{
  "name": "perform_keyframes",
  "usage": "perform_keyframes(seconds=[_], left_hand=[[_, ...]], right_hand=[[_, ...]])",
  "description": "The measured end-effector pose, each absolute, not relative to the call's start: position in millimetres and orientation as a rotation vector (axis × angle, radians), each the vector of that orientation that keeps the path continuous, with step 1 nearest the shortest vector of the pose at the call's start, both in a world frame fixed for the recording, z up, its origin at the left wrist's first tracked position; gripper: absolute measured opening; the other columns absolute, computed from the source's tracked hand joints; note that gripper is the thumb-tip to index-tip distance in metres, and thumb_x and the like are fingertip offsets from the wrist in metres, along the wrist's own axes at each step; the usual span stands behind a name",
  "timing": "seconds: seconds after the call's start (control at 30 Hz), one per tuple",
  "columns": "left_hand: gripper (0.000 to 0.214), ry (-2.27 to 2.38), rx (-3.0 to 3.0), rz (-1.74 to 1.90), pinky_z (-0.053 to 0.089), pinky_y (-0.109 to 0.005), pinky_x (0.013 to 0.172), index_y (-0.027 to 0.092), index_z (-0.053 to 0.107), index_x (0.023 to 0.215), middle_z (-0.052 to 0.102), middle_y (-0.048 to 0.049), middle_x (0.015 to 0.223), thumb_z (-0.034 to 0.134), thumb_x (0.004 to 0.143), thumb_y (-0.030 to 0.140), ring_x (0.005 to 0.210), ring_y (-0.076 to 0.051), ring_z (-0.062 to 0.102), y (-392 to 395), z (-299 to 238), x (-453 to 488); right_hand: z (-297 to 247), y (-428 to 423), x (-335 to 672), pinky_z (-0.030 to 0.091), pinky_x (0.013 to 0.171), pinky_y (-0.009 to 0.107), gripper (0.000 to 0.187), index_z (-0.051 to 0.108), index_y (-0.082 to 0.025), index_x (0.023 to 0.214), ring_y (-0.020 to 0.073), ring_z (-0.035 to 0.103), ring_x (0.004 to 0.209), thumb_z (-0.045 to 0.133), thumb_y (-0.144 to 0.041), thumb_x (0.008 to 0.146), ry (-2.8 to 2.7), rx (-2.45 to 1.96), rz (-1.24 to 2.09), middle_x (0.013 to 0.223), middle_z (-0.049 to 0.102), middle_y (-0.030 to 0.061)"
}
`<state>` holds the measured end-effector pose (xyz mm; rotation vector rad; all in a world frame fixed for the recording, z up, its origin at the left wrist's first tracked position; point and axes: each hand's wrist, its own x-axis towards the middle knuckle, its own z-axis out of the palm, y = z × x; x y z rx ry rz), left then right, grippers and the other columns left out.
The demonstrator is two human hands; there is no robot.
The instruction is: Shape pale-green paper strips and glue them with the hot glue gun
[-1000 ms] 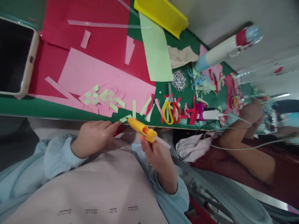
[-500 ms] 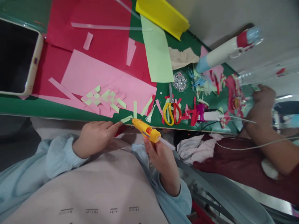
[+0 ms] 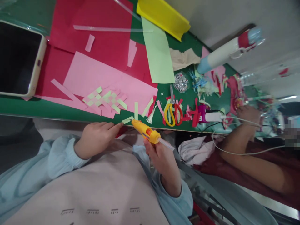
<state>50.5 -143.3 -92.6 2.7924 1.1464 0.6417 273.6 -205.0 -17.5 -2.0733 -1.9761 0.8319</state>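
My right hand (image 3: 161, 159) is closed round a yellow glue gun (image 3: 146, 132) whose nozzle points at a light green paper strip (image 3: 127, 120) at the table's near edge. My left hand (image 3: 98, 137) pinches the end of that strip with fingers pressed together. Just beyond lies a woven mat of pink and green strips (image 3: 104, 100) on a pink sheet (image 3: 110, 82).
A phone (image 3: 20, 59) lies at the left. Red sheets (image 3: 93, 28), a green sheet (image 3: 158, 51) and yellow card (image 3: 162, 15) cover the green table (image 3: 35, 107). Scissors (image 3: 172, 111) and scraps lie to the right. Another person's arm (image 3: 255, 165) reaches in at right.
The other person's hand has shifted about at the right and now rests on the table's clutter. My hands and the glue gun have barely moved.
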Motion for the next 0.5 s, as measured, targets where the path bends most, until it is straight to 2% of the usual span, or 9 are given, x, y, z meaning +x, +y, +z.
perform_keyframes(seconds=[0.23, 0.5], left_hand=[[0.022, 1.159, 2.811, 0.619, 0.035, -0.030, 0.047, 0.018, 0.071, 0.103, 0.062, 0.0005, 0.057, 0.057, 0.087, 0.022, 0.050, -0.016, 0.057, -143.8, -91.3, 51.2], [0.021, 1.164, 2.826, 0.614, 0.035, -0.029, 0.048, 0.019, 0.071, 0.104, 0.062, 0.0012, 0.056, 0.058, 0.086, 0.021, 0.050, -0.015, 0.057, -144.2, -93.7, 50.6]], right_hand=[[-18.1, -204.4, 272.9, 0.043, 0.058, 0.027, 0.039, 0.063, -0.020, 0.083, 0.0186, 0.063, 0.063, 0.036, -0.044, 0.098, -1.971, -2.081, 0.833, 0.064, 0.065, 0.0039], [-17.0, -203.7, 272.2, 0.041, 0.055, 0.027, 0.046, 0.064, -0.020, 0.081, 0.0187, 0.063, 0.061, 0.032, -0.048, 0.098, -1.987, -2.100, 0.791, 0.062, 0.064, 0.0042]])
